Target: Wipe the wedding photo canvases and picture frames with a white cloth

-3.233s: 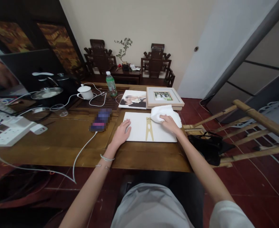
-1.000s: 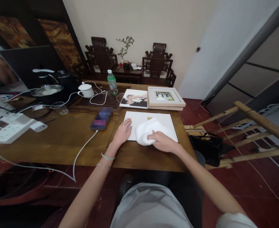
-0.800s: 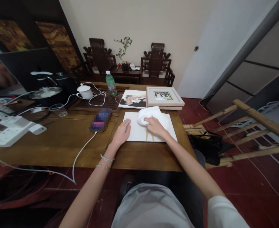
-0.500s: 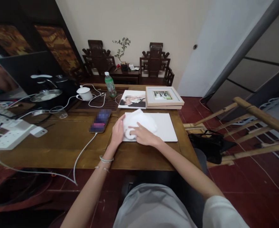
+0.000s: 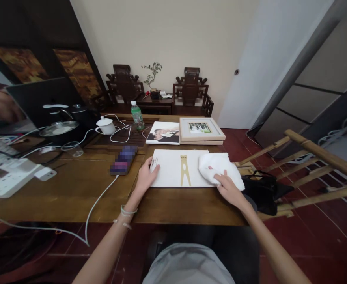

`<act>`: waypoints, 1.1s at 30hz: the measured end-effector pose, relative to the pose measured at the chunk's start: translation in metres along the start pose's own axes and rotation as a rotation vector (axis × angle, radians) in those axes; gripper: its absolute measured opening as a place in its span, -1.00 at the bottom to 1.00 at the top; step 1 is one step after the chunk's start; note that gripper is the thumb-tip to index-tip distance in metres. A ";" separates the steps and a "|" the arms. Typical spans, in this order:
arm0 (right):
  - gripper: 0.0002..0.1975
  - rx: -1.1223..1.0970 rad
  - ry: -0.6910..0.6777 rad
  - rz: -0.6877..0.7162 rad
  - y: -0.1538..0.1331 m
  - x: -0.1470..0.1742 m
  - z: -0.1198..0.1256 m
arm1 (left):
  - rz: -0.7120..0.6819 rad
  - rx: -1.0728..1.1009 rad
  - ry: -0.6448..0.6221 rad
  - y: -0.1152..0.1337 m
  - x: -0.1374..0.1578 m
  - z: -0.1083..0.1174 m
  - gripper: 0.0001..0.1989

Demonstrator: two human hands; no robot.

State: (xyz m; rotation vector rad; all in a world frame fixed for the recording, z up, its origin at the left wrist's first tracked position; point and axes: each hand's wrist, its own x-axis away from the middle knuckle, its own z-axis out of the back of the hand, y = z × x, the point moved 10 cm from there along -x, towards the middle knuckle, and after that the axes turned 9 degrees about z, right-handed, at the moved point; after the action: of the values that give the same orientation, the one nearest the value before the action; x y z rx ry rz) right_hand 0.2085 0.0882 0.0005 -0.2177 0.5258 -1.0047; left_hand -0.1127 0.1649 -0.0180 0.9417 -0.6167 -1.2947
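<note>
A flat white panel (image 5: pixel 167 173) lies on the wooden table in front of me, with a gold A-shaped piece (image 5: pixel 184 170) flat on its middle. My left hand (image 5: pixel 146 173) grips the panel's left edge, thumb on top, beside some small dark print. A bunched white cloth (image 5: pixel 221 167) covers the panel's right end and hangs past the table's right side. Pressing on that cloth, my right hand (image 5: pixel 228 189) holds it with bent fingers.
Behind the panel lie a photo print (image 5: pixel 163 133) and stacked picture frames (image 5: pixel 202 129). To the left are a charging phone (image 5: pixel 124 159), a plastic cup (image 5: pixel 73 149), a lidded white cup (image 5: pixel 105 126), a green bottle (image 5: pixel 137 115) and a power strip (image 5: pixel 13 179). A bamboo chair (image 5: pixel 318 157) stands right.
My right hand has swept the cloth from the panel's left part to its right end, uncovering the gold piece. My left hand stays at the left edge, its thumb now on top.
</note>
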 end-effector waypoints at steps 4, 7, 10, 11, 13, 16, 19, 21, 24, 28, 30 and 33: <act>-0.72 -0.013 0.008 0.031 -0.006 0.001 -0.005 | 0.193 0.475 -0.143 -0.001 -0.002 0.006 -0.49; -0.88 -0.005 0.066 0.011 -0.013 0.000 0.004 | 0.210 0.715 -0.216 0.025 0.007 0.018 -0.40; -0.90 0.023 0.161 0.061 -0.038 -0.002 0.013 | 0.166 0.783 -0.216 0.063 0.024 0.036 -0.36; -0.86 0.034 0.186 0.115 -0.053 -0.005 0.015 | 0.134 0.782 -0.217 0.078 0.031 0.042 -0.36; -0.82 0.063 0.240 0.237 -0.085 -0.009 0.017 | 0.045 0.753 -0.211 0.108 0.047 0.053 -0.40; -0.89 0.119 0.365 0.304 -0.114 -0.014 0.023 | -0.080 0.652 -0.177 0.148 0.073 0.065 -0.45; -0.98 0.148 0.472 0.206 -0.108 -0.014 0.033 | -0.128 0.548 -0.128 0.170 0.087 0.069 -0.46; -0.98 0.140 0.535 0.076 -0.089 -0.010 0.041 | -0.168 0.578 -0.127 0.176 0.089 0.066 -0.45; -0.82 0.064 0.704 -0.150 -0.058 0.006 0.062 | -0.181 0.722 -0.268 0.168 0.086 0.040 -0.47; -0.75 -0.344 0.994 -0.325 -0.030 0.026 0.087 | 0.156 0.839 -0.394 0.099 0.091 -0.021 -0.49; -0.72 -0.644 1.059 -0.386 -0.017 0.030 0.085 | 0.466 0.886 -0.371 0.050 0.108 -0.046 -0.39; -0.63 -0.961 0.966 -0.545 -0.002 0.031 0.065 | 0.625 1.136 -0.458 0.026 0.137 -0.067 -0.49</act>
State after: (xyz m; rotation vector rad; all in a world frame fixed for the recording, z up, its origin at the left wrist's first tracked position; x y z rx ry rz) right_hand 0.2533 0.0568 0.0468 -0.7683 1.9081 -1.2887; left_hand -0.0163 0.0475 -0.0455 1.1785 -1.9460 -0.5012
